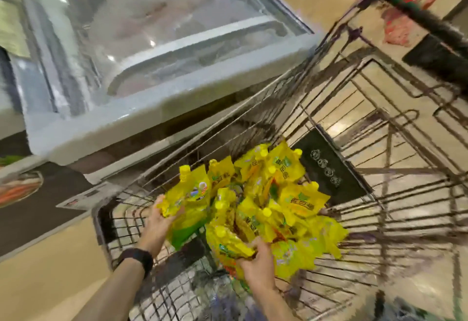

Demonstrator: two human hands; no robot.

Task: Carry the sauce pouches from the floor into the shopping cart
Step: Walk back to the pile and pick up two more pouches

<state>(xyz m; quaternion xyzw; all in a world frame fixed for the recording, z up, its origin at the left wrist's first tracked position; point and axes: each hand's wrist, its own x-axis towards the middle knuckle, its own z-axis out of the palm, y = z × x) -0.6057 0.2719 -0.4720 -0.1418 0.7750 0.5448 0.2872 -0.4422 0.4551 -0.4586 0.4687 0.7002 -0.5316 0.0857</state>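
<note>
Left hand point(160, 222), lower centre-left of frame, wristband point(138, 257) on the forearm: fingers curled under the lower edge of one yellow pouch point(190, 194) and gripping it. The pouch stands nearly upright, cap uppermost, its long axis running up the frame and away from the palm. Right hand point(257, 261), lower centre: clamped on a bundle of pouches point(229, 241), which fans up and to the left from the fingers; the count is not legible through the blur. Both loads sit inside the wire outline of the shopping cart point(253, 128). Just beyond them, centre to centre-right, a heap of pouches point(301, 199) lies in the basket. The right hand is the nearer to that heap; open basket appears to lie below the left hand. Judgement: both hands need only lower and let go. A freezer chest point(152, 67) fills the upper left, beside the cart. No pouch shows on the visible floor.
</note>
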